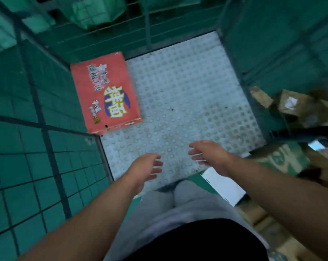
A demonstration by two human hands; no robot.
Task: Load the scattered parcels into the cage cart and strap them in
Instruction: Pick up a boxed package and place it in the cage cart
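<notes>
Inside, cage cart [187, 102] holds one red box [105, 93]; both hands empty.

拌面 on red carton [105, 91], smaller print blurred

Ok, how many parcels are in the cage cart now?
1: the red box, flat on the cart floor against the left mesh wall. The left hand and right hand cover some near floor.

The brown boxes [295, 106] on your right are smeared with blur and run off the frame edge. Your right arm [272, 185] hides part of the white box [225, 187]. The small print on the red box [104, 91] is unreadable. The top edge crops the blurred green bags [91, 10].
</notes>
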